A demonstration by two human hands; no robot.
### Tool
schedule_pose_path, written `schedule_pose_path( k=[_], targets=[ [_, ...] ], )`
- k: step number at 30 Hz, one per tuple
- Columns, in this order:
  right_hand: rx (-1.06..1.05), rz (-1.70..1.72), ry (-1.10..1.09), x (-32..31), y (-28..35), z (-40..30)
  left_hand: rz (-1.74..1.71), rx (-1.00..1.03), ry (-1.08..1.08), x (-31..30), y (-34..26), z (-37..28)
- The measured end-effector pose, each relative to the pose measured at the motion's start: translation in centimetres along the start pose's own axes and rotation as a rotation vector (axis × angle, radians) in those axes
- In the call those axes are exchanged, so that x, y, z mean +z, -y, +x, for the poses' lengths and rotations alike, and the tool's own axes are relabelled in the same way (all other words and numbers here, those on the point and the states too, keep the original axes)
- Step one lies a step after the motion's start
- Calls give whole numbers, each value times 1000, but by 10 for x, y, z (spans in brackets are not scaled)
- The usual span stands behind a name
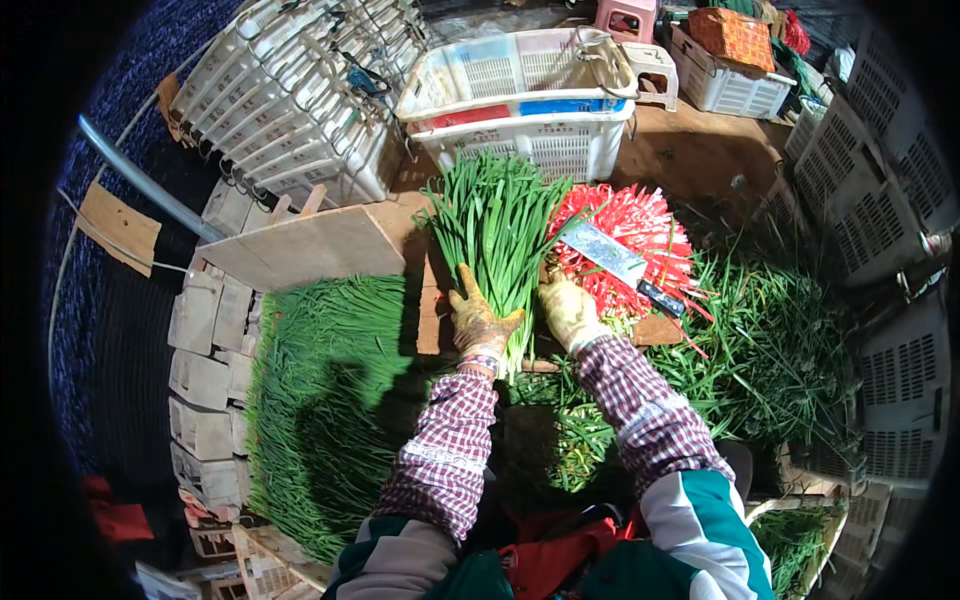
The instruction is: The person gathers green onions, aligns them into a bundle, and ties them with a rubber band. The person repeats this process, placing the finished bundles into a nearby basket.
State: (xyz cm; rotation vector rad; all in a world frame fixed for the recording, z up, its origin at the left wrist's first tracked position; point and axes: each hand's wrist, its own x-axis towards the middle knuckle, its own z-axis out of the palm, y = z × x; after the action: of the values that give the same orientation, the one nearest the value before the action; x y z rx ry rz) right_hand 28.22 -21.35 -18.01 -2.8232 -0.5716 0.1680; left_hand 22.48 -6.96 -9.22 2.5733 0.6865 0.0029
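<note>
A bunch of long green garlic chives (495, 232) lies on a low wooden board (433, 315), pale stem ends towards me. Across its lower stems my gloved left hand (480, 324) holds it, thumb reaching to the right and index finger pointing up along the leaves. My gloved right hand (568, 307) is just right of the stems, fingers curled; whether anything is between them is hidden. Beyond that hand spreads a heap of red-and-white plastic tie strips (600, 206). A cleaver (606, 251) with a black handle rests on the strips.
Leafy chives (337, 337) cover the left side, bounded by a board (307, 251) and grey bricks (196, 311). Loose trimmings (772, 345) lie right. White plastic crates (517, 131) stand ahead, more crates (292, 97) are stacked left, and others (900, 367) line the right.
</note>
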Motion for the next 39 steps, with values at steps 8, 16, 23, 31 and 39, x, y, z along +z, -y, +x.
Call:
schedule_pose_path(
  k=[8, 16, 23, 31, 39],
  targets=[
    [45, 652, -195, -27, -30, -88, -33, 69, 86, 6, -36, -14],
    [101, 1722, 52, -56, -11, -81, 54, 81, 124, -4, -36, -17],
    [35, 1739, -18, -42, -19, -54, 154, 94, 218, -10, -55, -24],
    [-516, 233, -381, -111, 21, -40, 162, 23, 251, -25, -60, -24],
    [-429, 449, -242, -75, 6, -22, 68, 224, 524, -41, -22, 7]
  ],
)
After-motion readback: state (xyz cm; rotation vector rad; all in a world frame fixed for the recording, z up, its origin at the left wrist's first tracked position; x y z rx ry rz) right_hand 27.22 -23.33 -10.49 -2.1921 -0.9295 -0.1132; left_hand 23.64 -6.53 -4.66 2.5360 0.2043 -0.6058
